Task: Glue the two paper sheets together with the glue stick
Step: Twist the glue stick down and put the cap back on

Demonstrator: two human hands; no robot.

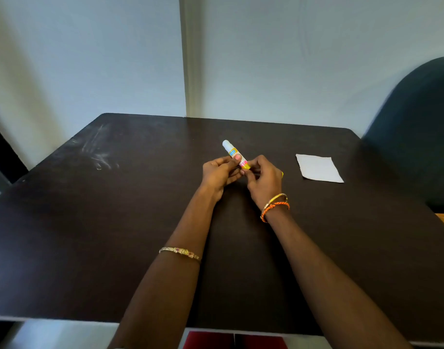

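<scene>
Head view shows both forearms reaching out over a dark brown surface (115,222), the hands meeting near its middle around a glue stick (234,155). The left hand (219,173) wraps the middle of the stick, its fingers (237,157) curled and pressed onto the label with the thumb lying across it. The right hand (263,181) comes in from the other side, its fingers (251,163) pinching the yellow lower end of the stick. The stick is held above the surface, tilted so that its white capped end points up, away from the person and a little to the left; the cap is on. The label shows blue, yellow and pink bands, the writing too small to read. A white paper sheet (319,168) lies flat on the surface to the right of the hands, apart from them, its near right corner toward the surface's right edge; whether it is one sheet or two stacked cannot be told. A gold bangle (180,252) sits on the left forearm, and an orange braided band (275,210) with a thinner gold one beside it circles the right wrist. Pale smudges (100,152) mark the far left of the surface. A dark chair back (417,127) stands at the right, against a pale wall (291,59)
</scene>
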